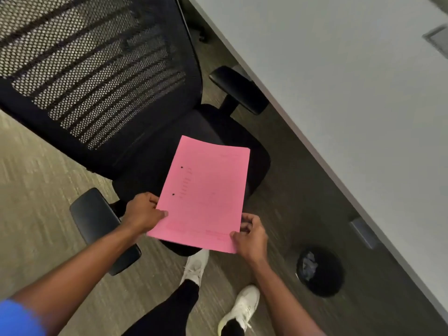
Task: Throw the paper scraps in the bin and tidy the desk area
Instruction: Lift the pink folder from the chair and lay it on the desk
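Beyond both hands: office chair (pixel 135 112), seat and mesh back blocking the way forward. Beside the left hand (pixel 143 213): chair armrest (pixel 97 221), close. Right of the right hand (pixel 251 236): open carpet (pixel 286 190), then desk edge (pixel 339 166). Below right: bin (pixel 321 271), mouth open, crumpled paper (pixel 308 265) inside.

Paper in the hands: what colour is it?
Pink paper, with two small black punch holes, clearest in the head view.
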{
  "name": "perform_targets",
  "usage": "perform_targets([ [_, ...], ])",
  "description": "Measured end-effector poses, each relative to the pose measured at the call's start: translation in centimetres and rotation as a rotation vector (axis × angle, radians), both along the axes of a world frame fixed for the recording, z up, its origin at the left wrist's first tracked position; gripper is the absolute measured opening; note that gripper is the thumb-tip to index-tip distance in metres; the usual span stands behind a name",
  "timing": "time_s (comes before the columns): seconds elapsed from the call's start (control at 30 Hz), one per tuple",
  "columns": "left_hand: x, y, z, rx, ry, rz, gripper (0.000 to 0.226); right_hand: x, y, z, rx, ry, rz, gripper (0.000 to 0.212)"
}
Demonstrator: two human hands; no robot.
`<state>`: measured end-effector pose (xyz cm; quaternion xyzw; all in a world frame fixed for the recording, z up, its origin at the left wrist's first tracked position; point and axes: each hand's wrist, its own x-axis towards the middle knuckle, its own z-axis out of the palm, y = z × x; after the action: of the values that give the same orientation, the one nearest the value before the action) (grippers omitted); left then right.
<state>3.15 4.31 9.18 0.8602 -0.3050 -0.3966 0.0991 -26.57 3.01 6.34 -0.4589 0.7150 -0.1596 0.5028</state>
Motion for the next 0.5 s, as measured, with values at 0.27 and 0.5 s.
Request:
perform_targets([
  [0.27, -6.0, 4.6, 6.0, -0.050, 0.056, -0.019, 0.036, -6.7, 4.5, 5.4, -0.050, -0.051, -0.006, 0.048],
  [0.5, -12.6, 6.2, 10.7, -0.148, 0.046, -0.024, 0.035, -13.4, 7.3, 11.4, -0.128, -0.114, -0.047, 0.049],
])
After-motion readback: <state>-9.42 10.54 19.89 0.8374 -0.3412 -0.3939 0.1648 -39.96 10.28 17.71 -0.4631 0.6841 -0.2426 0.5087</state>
